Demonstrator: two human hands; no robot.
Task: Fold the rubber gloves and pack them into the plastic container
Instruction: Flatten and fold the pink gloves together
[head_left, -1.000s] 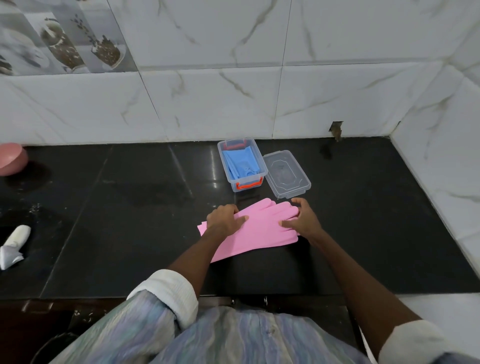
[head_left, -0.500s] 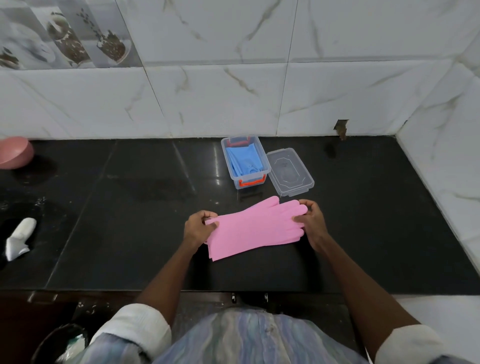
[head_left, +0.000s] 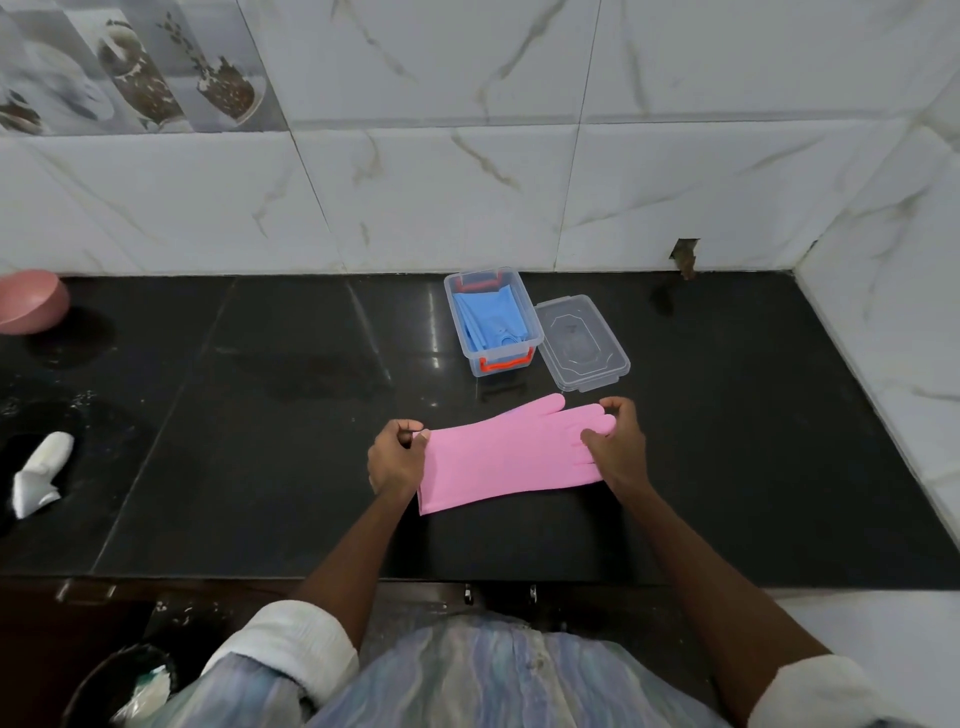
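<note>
A pink rubber glove (head_left: 506, 457) lies flat on the black counter (head_left: 260, 441), cuff to the left, fingers to the right. My left hand (head_left: 396, 457) pinches the cuff edge. My right hand (head_left: 618, 447) grips the glove's fingertips. Behind the glove stands a clear plastic container (head_left: 532, 332) with orange handles, holding folded blue gloves (head_left: 488, 325). Its clear lid (head_left: 581, 340) lies flat just to the right of it.
A pink bowl (head_left: 28, 301) sits at the far left of the counter, and a white object (head_left: 39, 473) lies near the left edge. Marble wall tiles close off the back and right. A dark bin (head_left: 119, 686) stands below the counter's front edge.
My left hand slid from the glove's middle to its cuff edge. Both hands have pulled the glove straighter and flatter, with my right hand staying on the fingertips.
</note>
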